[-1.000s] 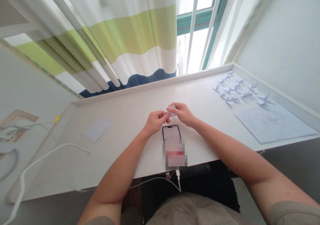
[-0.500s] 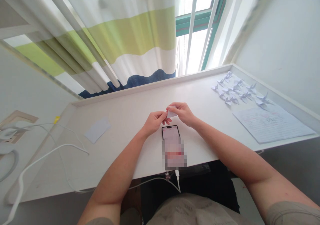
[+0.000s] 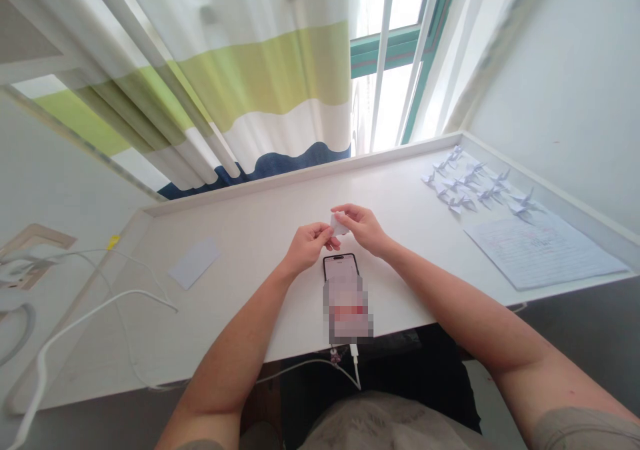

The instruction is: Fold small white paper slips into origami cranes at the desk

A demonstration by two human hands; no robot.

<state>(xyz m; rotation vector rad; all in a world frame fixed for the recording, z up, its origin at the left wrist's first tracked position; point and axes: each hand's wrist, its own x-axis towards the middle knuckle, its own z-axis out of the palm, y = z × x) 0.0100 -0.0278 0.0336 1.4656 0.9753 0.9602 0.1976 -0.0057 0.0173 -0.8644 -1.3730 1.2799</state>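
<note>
On the left of the worktop (image 3: 260,227), a blank paper sheet (image 3: 194,263) lies flat, well apart from both hands. The left hand (image 3: 306,247) pinches the left edge of a small piece of white paper (image 3: 339,227); a light, steady grip here should hold that edge without crumpling it. The paper is raised between the hands, just right of the left fingertips, its creases too small to make out. The right hand (image 3: 367,229) grasps it from the right, thumb across the near face; thin paper probably calls for edges matched first, then pressure run evenly from one end to the other. Just below the paper in view lies a smartphone (image 3: 341,263), and at far right stand folded paper cranes (image 3: 523,205) beyond a written sheet (image 3: 543,250).
</note>
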